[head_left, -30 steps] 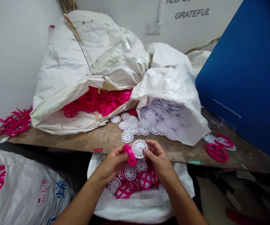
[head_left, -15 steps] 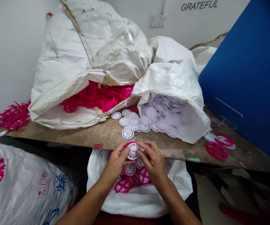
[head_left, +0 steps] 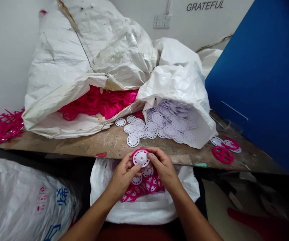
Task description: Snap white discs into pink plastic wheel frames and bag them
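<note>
Between my two hands is a white slotted disc (head_left: 141, 157) seated against a pink plastic ring (head_left: 135, 152), its white face turned up towards me. My left hand (head_left: 124, 171) grips the lower left edge, thumb near the front rim. My right hand (head_left: 162, 166) pinches the right edge with thumb and fingers. Directly below hangs an open white sack (head_left: 124, 214) with several joined pink and white discs (head_left: 151, 184) in it. On the bench edge just beyond my hands lies a loose white disc (head_left: 133, 141), close to a small pile spilling from a sack.
On the wooden bench (head_left: 66, 147), a large sack (head_left: 59, 60) of pink wheels stands left of a sack (head_left: 184, 73) of white discs. Pink sprues (head_left: 5, 125) lie far left, loose pink wheels (head_left: 223, 155) at right beside a blue panel (head_left: 260, 83). Another filled sack (head_left: 33, 197) stands lower left.
The disc has tilted and risen slightly, showing more of its pink rim at the left. My fingers have shifted along its edge. The whole view has moved a little to the right.
</note>
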Available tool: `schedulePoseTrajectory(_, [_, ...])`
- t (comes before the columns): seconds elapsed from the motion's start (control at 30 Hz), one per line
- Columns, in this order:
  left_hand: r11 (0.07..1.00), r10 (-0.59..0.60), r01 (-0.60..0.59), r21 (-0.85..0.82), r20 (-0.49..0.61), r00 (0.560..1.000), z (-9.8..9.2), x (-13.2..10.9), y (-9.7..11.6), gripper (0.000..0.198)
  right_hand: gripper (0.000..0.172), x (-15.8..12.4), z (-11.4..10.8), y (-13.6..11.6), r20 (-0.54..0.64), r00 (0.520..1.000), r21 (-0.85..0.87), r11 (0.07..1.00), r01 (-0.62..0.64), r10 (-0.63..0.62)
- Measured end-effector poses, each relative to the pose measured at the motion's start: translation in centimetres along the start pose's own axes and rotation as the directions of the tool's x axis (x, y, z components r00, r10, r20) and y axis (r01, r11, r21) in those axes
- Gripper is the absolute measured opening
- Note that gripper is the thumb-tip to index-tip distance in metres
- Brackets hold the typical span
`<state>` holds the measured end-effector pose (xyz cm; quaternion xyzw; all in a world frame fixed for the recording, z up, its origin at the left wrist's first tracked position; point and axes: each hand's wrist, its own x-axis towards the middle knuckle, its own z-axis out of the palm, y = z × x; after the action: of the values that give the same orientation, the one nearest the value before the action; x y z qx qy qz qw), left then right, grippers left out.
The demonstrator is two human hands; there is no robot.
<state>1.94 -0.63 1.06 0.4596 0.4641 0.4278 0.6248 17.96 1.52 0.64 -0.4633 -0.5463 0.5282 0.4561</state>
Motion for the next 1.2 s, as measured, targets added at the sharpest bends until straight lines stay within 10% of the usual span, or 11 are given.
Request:
schedulePoseTrajectory(0.33, [0.993,-0.09,0.085,0.088,0.058,0.994,-0.5,-1.4,-0.1,0.041,0.027,-0.3,-0.9,-0.1,0.212,0.976,-0.156,0.984,0.08,-0.045])
schedulePoseTrajectory(0.5, [0.89,-0.06,0.003,0.457,0.111,0.992,-4.5,-0.8,2.7,0.038,0.027,4.1,-3.4,-0.3,0.023,0.972,-0.603,0.773,0.199,-0.233])
schedulePoseTrajectory(0.6, [0.717,0.235,-0.114,0.688,-0.085,0.968,-8.3,2.2,4.9,0.029,0.036,7.4,-4.3,1.4,-0.073,0.933,-0.767,0.618,0.174,-0.353])
schedulePoseTrajectory(0.73, [0.579,0.533,-0.124,0.806,-0.259,0.805,-13.2,8.9,7.0,0.021,0.039,9.4,-4.5,3.8,-0.081,0.915,-0.86,0.492,0.136,-0.395])
schedulePoseTrajectory(0.93, [0.537,0.585,-0.122,0.835,-0.264,0.767,-15.7,16.4,6.7,0.015,0.035,9.7,-4.6,4.3,-0.042,0.927,-0.879,0.455,0.144,-0.373])
schedulePoseTrajectory(1.2, [0.538,0.537,-0.135,0.832,-0.215,0.816,-15.7,17.8,5.9,0.012,0.03,10.9,-4.5,4.0,-0.04,0.943,-0.811,0.562,0.163,-0.331])
